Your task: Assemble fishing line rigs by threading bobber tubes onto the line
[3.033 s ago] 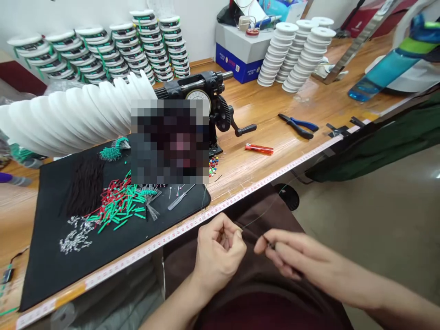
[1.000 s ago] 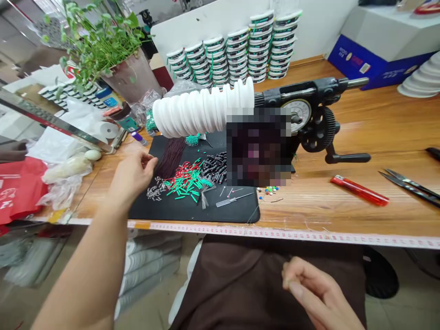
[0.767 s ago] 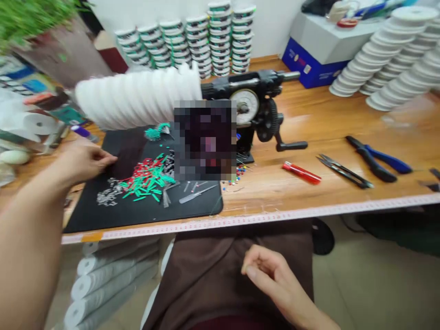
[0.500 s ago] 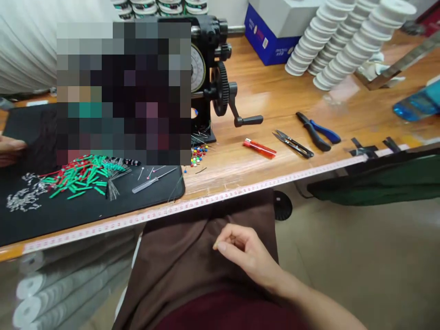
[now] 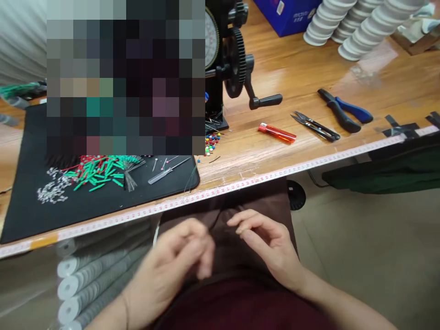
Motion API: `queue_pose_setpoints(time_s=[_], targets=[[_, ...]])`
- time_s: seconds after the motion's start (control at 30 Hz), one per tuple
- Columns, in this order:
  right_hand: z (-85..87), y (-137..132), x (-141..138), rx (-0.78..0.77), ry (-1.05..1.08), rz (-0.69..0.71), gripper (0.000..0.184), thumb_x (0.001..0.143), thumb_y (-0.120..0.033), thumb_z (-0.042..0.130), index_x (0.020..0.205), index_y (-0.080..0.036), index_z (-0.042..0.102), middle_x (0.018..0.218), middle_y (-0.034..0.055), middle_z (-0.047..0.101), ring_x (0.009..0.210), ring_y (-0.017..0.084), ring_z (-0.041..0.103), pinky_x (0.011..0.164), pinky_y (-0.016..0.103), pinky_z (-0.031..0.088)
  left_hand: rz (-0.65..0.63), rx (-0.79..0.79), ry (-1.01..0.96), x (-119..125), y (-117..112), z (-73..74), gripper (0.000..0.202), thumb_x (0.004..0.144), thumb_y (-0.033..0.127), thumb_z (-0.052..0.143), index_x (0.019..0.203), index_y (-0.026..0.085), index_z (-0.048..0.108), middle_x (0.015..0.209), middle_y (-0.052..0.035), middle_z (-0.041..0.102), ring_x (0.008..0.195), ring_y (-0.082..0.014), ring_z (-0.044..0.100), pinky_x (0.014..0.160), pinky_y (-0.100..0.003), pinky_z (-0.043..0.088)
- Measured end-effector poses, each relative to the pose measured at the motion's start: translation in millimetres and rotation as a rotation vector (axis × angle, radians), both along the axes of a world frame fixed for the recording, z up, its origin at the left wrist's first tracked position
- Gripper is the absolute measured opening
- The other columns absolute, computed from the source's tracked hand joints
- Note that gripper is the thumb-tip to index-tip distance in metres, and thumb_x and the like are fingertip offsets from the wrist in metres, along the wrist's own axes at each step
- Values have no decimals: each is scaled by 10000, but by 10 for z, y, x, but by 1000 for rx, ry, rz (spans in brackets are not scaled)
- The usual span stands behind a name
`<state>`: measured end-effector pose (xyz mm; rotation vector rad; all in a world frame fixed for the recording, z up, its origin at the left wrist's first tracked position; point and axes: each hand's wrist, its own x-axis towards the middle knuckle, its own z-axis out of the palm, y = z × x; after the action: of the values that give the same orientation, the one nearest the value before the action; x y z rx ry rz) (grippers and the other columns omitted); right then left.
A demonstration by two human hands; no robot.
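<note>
The long wooden surface (image 5: 302,59) shines under the light and has a measuring tape (image 5: 275,176) along its front edge, a blue cardboard box (image 5: 288,13) stands at the back, and below lie the pale floor (image 5: 360,256), with white rolls (image 5: 89,279) and a dark green cloth (image 5: 388,176) at the sides.

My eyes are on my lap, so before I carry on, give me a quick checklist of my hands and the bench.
1. Left hand and right hand are both over the brown apron, off the bench: ok.
2. Thin dark line is held by the left fingers: cannot tell.
3. Thread snips lie in sight beside the red lighter: ok.
4. No hand is on the winder's crank handle: ok.
5. Coloured-head pins are on the black mat: not ok, they lie on bare wood.
</note>
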<state>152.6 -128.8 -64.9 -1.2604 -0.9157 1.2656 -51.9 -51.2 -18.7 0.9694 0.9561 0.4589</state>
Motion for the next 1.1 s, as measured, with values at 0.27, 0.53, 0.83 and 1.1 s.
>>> queue_pose_setpoints(time_s=[0.27,0.53,0.83,1.1], targets=[[19,4,23,162,-169,-140,173,930,-138,665,986,-267,766,932,27,755,852,186,695,780,317,554,-115,-367,-223,618,-81,-318,345,820,454,770,819,139,631,725,-9,629,620,-84,583,604,-187,448],[7,-11,175,153,-241,-357,192,911,-134,688,981,-294,770,818,-29,744,673,111,655,594,198,525,-506,-314,-63,515,-113,-259,387,826,511,724,783,151,588,728,-38,671,648,-121,606,638,-232,473],[12,-79,163,221,-355,-315,200,924,-131,674,999,-294,764,861,-18,741,762,142,698,674,234,559,-433,-86,-44,642,-93,-235,195,845,320,719,889,133,687,851,-69,720,743,-147,637,719,-268,506],[-4,41,172,215,-245,-414,87,957,-202,625,950,-233,705,995,32,687,733,121,624,632,219,524,-75,-186,-199,659,-133,-273,228,735,342,856,800,137,780,676,-30,723,599,-96,647,604,-183,497]])
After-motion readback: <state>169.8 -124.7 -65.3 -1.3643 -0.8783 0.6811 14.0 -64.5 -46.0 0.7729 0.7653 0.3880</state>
